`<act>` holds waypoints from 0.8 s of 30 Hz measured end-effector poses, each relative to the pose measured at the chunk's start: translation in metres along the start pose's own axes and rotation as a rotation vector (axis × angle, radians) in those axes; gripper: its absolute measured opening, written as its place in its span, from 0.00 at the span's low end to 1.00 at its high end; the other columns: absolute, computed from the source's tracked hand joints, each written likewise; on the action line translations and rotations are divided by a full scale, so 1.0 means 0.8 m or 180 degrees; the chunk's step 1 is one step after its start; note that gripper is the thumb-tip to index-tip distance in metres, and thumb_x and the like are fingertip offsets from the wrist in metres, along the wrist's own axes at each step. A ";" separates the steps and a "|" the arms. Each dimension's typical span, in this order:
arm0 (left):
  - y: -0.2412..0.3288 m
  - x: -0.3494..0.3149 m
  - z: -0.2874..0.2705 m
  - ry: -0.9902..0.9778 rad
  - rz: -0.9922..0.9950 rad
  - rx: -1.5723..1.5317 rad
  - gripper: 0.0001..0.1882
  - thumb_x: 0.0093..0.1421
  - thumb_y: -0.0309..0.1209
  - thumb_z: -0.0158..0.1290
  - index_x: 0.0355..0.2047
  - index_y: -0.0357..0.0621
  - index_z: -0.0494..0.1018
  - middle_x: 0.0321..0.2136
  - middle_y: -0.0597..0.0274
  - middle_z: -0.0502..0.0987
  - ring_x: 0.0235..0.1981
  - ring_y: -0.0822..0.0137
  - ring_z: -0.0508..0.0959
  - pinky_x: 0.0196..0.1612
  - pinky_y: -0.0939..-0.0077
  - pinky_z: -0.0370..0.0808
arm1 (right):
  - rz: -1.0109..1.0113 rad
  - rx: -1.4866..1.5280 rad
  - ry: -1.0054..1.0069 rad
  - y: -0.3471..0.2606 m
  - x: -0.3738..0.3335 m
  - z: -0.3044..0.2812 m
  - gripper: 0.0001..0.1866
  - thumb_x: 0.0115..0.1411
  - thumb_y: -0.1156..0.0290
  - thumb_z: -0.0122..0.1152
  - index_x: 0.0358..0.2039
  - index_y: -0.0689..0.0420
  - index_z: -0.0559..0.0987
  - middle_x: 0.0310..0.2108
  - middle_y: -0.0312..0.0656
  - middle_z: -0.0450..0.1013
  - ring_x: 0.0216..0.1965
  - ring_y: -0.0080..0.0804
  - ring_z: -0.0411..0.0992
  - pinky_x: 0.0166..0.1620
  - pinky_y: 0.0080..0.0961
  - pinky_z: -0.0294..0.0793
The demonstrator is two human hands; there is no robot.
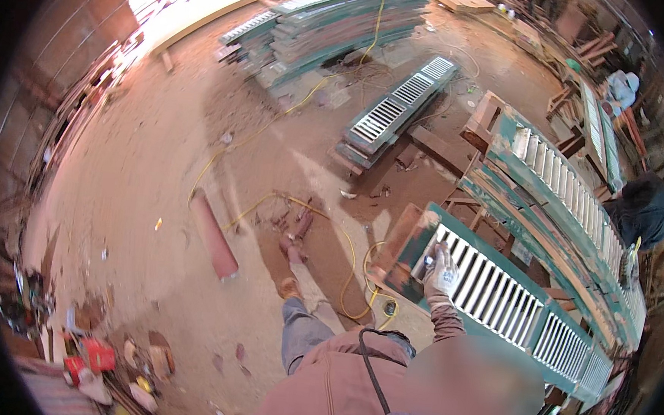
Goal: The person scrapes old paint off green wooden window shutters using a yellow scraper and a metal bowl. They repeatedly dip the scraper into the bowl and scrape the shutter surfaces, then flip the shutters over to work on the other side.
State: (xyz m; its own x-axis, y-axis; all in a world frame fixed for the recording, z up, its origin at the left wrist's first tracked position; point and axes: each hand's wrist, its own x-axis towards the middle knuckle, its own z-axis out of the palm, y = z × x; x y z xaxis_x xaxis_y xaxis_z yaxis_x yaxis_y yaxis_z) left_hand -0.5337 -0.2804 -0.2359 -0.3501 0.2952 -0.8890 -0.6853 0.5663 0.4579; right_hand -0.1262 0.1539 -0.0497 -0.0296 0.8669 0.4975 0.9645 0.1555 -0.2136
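Observation:
My right hand (442, 275), in a white-and-grey glove, rests at the near-left end of a louvered shutter panel (411, 287) with a dark green frame and pale slats. Its fingers look curled, with a small dark bluish bit beside them; what they hold is too small to make out. A maroon sleeve (447, 321) runs back from the glove into a blurred patch. The panel lies slanted, its far end down to the right. My left hand is outside the picture.
A stack of green shutters (566, 229) stands to the right, a person in dark clothes (647, 208) beyond it. Another louvered shutter (403, 105) lies ahead, before a large stack (335, 36). A yellow cord (351, 262) crosses the floor near a reddish-brown tube (212, 234); red tools (97, 354) lie lower left.

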 end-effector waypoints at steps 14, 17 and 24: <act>0.669 0.311 0.078 0.0373 0.0377 0.2136 0.12 0.66 0.44 0.47 0.30 0.52 0.69 0.16 0.62 0.68 0.15 0.63 0.70 0.17 0.61 0.69 | 0.1211 -0.1229 -0.0753 -0.047 -0.018 0.048 0.32 0.65 0.60 0.57 0.67 0.57 0.65 0.66 0.46 0.65 0.68 0.52 0.59 0.68 0.49 0.57; 0.805 0.373 0.207 0.0103 0.1660 0.1722 0.12 0.66 0.45 0.49 0.34 0.52 0.69 0.24 0.64 0.74 0.23 0.63 0.76 0.23 0.62 0.73 | 0.1570 -0.1026 -0.0920 -0.068 0.003 0.052 0.33 0.64 0.61 0.58 0.66 0.60 0.64 0.66 0.49 0.65 0.68 0.54 0.59 0.67 0.50 0.58; 0.829 0.422 0.600 -0.1384 0.1784 0.1419 0.10 0.69 0.41 0.47 0.33 0.52 0.69 0.20 0.67 0.71 0.17 0.70 0.71 0.18 0.72 0.70 | 0.1751 -0.0922 -0.1221 -0.076 0.007 0.039 0.41 0.59 0.62 0.62 0.70 0.61 0.57 0.66 0.53 0.63 0.68 0.63 0.57 0.67 0.60 0.53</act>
State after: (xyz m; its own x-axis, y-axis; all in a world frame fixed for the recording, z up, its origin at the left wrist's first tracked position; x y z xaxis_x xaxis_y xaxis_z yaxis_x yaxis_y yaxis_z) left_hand -0.7996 0.5645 -0.2301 -0.2238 0.8424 -0.4901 -0.1344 0.4714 0.8716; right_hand -0.1929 0.1638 -0.0602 0.4406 0.8968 0.0413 0.8955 -0.4358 -0.0904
